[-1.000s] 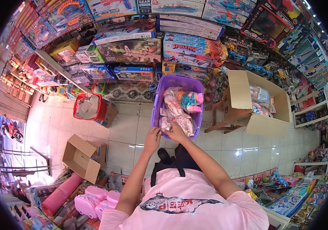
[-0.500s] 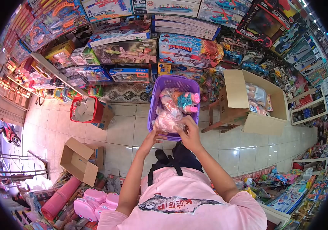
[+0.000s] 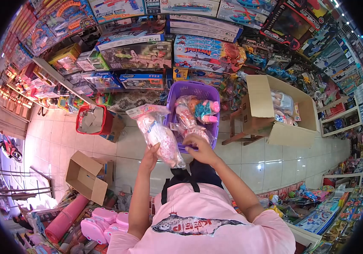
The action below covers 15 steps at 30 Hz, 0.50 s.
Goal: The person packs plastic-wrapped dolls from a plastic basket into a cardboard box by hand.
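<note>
My left hand (image 3: 150, 157) is closed on a doll in a clear plastic bag (image 3: 159, 137), held tilted left of the purple basket (image 3: 171, 98). Over the near end of the basket is my right hand (image 3: 200, 149), fingers curled against another bagged doll (image 3: 197, 132); whether it grips the bag is hidden. Farther back in the basket lie a bagged doll in pink wrapping (image 3: 184, 111) and a doll with teal clothes and pink shoes (image 3: 206, 111).
An open cardboard box (image 3: 261, 99) with bagged items stands on a wooden stool (image 3: 231, 131) at right. At left are a red bin (image 3: 108, 122) and an open carton (image 3: 79, 175). Shelves of boxed toys (image 3: 198, 53) line the back.
My left hand has lifted a bagged doll out of the basket and moved it left. My right hand has shifted slightly left and down, still at the basket.
</note>
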Each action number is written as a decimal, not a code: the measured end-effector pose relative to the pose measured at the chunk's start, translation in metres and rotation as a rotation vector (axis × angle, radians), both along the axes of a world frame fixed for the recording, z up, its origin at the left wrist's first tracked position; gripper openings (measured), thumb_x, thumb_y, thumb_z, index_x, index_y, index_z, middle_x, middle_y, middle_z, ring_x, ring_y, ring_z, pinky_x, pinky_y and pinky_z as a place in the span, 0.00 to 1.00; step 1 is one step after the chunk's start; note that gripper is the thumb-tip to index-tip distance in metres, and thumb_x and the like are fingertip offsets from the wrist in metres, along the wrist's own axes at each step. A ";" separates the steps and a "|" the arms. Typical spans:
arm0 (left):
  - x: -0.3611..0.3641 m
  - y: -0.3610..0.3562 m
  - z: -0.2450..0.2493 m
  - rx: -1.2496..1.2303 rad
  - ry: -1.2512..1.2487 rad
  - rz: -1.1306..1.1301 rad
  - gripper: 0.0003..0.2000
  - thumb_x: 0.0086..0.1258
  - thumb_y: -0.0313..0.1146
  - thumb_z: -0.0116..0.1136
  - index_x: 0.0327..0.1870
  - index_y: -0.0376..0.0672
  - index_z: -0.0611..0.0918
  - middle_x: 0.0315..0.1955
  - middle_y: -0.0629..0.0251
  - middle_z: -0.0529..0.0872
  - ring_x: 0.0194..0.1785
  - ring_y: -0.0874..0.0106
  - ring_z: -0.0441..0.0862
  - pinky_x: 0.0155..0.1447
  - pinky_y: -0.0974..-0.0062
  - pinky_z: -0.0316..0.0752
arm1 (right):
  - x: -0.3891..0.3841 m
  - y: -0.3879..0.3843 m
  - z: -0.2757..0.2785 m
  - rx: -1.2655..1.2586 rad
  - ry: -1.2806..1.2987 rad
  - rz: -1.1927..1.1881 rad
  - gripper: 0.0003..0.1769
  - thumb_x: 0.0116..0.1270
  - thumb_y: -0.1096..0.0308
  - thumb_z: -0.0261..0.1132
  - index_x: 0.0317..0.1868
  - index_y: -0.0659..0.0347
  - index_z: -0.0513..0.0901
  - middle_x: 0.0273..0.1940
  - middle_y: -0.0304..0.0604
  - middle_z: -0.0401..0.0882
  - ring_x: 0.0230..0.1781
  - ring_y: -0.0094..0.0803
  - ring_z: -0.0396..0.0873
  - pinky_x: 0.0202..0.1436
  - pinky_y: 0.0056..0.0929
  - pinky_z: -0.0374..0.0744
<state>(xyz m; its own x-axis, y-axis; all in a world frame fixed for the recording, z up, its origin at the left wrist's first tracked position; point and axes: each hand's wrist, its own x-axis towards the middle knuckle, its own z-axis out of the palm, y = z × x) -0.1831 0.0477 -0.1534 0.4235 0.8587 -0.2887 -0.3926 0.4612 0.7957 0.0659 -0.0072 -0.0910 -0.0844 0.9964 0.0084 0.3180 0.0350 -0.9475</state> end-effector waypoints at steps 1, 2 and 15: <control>-0.006 -0.004 -0.002 -0.001 0.000 0.002 0.31 0.70 0.44 0.59 0.70 0.40 0.66 0.60 0.62 0.78 0.63 0.67 0.77 0.68 0.64 0.70 | 0.006 0.010 -0.033 0.115 -0.169 -0.052 0.18 0.57 0.69 0.67 0.48 0.65 0.79 0.49 0.49 0.78 0.52 0.45 0.79 0.56 0.40 0.76; -0.013 -0.007 -0.006 -0.082 -0.004 0.034 0.30 0.68 0.39 0.61 0.69 0.38 0.66 0.60 0.62 0.78 0.63 0.68 0.76 0.67 0.66 0.70 | 0.007 0.018 -0.047 0.115 -0.169 -0.051 0.18 0.57 0.69 0.67 0.48 0.65 0.79 0.49 0.49 0.78 0.52 0.45 0.79 0.56 0.40 0.76; -0.023 -0.042 -0.011 -0.094 0.226 0.190 0.24 0.63 0.32 0.65 0.61 0.35 0.75 0.51 0.62 0.82 0.54 0.71 0.80 0.61 0.72 0.72 | 0.027 0.076 -0.141 -0.653 -1.042 -0.085 0.35 0.55 0.62 0.70 0.63 0.68 0.73 0.57 0.64 0.77 0.56 0.56 0.79 0.59 0.46 0.79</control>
<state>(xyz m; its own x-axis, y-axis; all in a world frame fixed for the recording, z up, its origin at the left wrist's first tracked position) -0.2064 0.0055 -0.1646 0.1738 0.8816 -0.4388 -0.2971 0.4718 0.8301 0.0933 0.0688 -0.2323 0.3126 0.7912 -0.5256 0.9104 -0.4075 -0.0721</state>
